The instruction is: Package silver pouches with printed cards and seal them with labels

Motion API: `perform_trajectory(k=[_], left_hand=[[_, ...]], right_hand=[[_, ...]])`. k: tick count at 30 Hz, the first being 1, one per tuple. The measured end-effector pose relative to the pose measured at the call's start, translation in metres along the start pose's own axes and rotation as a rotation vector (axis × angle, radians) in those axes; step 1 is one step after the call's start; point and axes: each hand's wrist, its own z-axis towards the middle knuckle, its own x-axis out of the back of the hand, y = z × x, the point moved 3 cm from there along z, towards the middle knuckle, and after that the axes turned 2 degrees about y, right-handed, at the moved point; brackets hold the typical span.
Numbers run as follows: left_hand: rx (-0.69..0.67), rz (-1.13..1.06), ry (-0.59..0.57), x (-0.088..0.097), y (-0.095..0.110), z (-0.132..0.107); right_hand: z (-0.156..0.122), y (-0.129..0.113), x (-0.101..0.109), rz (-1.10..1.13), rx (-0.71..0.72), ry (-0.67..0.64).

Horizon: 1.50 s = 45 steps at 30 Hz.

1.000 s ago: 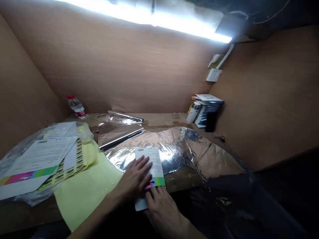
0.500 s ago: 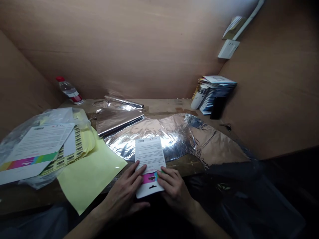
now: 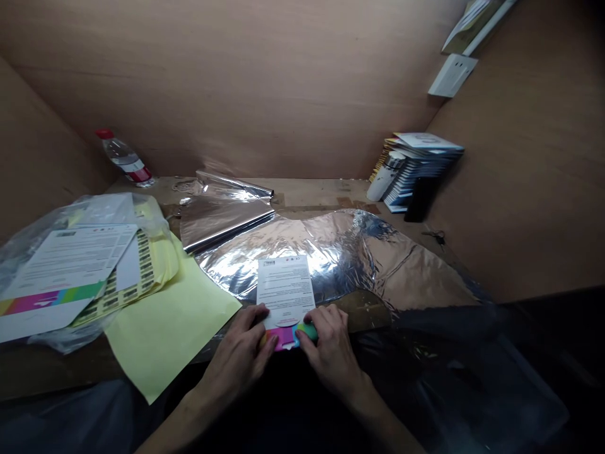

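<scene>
While the card (image 3: 286, 287) overlaps the foil (image 3: 331, 243), I've got left hand (image 3: 242, 347) and right hand (image 3: 328, 343) pinching its near edge.

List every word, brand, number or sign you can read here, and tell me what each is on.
No word or number reads clearly.
Centre card: a barcode and small signs, one perhaps "CE"; the printed lines are too small.
Left card: print too small.
Yellow sheets: dark rows, too small.
Bottle: red-and-white label, too blurred.
Stack at back right: a mark on top, too blurred.
</scene>
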Motion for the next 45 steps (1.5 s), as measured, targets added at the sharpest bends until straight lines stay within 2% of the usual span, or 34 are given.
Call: perform_trajectory(k=[2, 4, 6, 7, 9, 11, 15, 18, 20, 22, 25, 28, 35, 41, 43, 45], left_hand=[[-0.007, 0.036, 0.020, 0.002, 0.002, 0.003], [0.002, 0.080, 0.063, 0.003, 0.002, 0.006], [0.002, 0.137, 0.084, 0.002, 0.001, 0.009], [-0.008, 0.169, 0.083, 0.000, 0.001, 0.010], [-0.032, 0.233, 0.064, -0.004, 0.000, 0.012], [-0.074, 0.284, 0.054, -0.008, 0.002, 0.011], [-0.230, 0.304, 0.075, -0.004, 0.015, -0.005], [-0.238, 0.250, 0.219, 0.015, 0.018, -0.028], [-0.180, 0.242, 0.341, 0.033, 0.009, -0.045], [-0.094, 0.306, 0.409, 0.049, -0.008, -0.058], [-0.002, 0.442, 0.371, 0.059, -0.036, -0.067], [0.017, 0.502, 0.329, 0.055, -0.051, -0.069], [0.023, 0.501, 0.375, 0.048, -0.052, -0.071], [0.021, 0.504, 0.373, 0.050, -0.051, -0.071], [0.030, 0.506, 0.370, 0.050, -0.053, -0.072], [0.030, 0.503, 0.357, 0.051, -0.056, -0.073]], right_hand=[[0.000, 0.001, -0.001, -0.034, 0.002, 0.037], [-0.003, 0.001, -0.003, -0.096, 0.013, 0.139], [-0.011, -0.004, -0.005, -0.148, 0.101, 0.253], [-0.016, -0.007, -0.007, -0.162, 0.181, 0.268], [-0.025, -0.014, -0.012, -0.171, 0.350, 0.211], [-0.028, -0.015, -0.014, -0.193, 0.415, 0.104], [-0.001, -0.012, -0.003, -0.225, 0.306, 0.049], [0.032, -0.028, 0.001, -0.136, 0.305, 0.054], [0.053, -0.046, -0.007, -0.059, 0.372, -0.019], [0.072, -0.067, -0.024, -0.024, 0.467, -0.151], [0.091, -0.090, -0.054, -0.078, 0.574, -0.300], [0.098, -0.096, -0.072, -0.143, 0.597, -0.381], [0.101, -0.088, -0.069, -0.056, 0.514, -0.426], [0.111, -0.101, -0.084, -0.288, 0.654, -0.431], [0.110, -0.103, -0.077, -0.209, 0.657, -0.432], [0.108, -0.097, -0.058, 0.035, 0.546, -0.399]])
